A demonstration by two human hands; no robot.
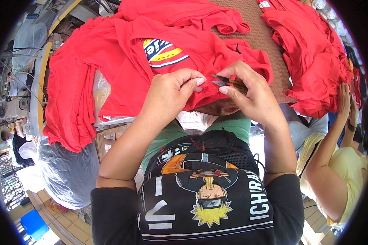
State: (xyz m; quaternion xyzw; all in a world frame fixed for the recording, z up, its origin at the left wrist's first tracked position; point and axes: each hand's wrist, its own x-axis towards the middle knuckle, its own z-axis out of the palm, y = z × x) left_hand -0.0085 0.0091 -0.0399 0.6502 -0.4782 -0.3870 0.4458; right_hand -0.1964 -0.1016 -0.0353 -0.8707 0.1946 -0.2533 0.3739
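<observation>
A red shirt point(122, 87) with a coloured printed logo lies spread on the table in front of me. Over its near part, my left hand point(173, 87) is closed in a pinch, thumb against fingers; what lies between the fingertips is too small to make out. Just to its right, my right hand point(251, 87) grips a pair of thread snips point(221, 80). Their two dark blades stand apart and point toward the left fingertips. Red fabric lies under both hands, and the snips' handles are mostly hidden in my right palm.
More red garments point(69, 102) are heaped at the left edge, and another red pile point(310, 57) lies at the right on the brown patterned tabletop point(261, 38). A co-worker's hands point(345, 104) are beside that pile. A large clear plastic bag point(65, 175) stands at lower left.
</observation>
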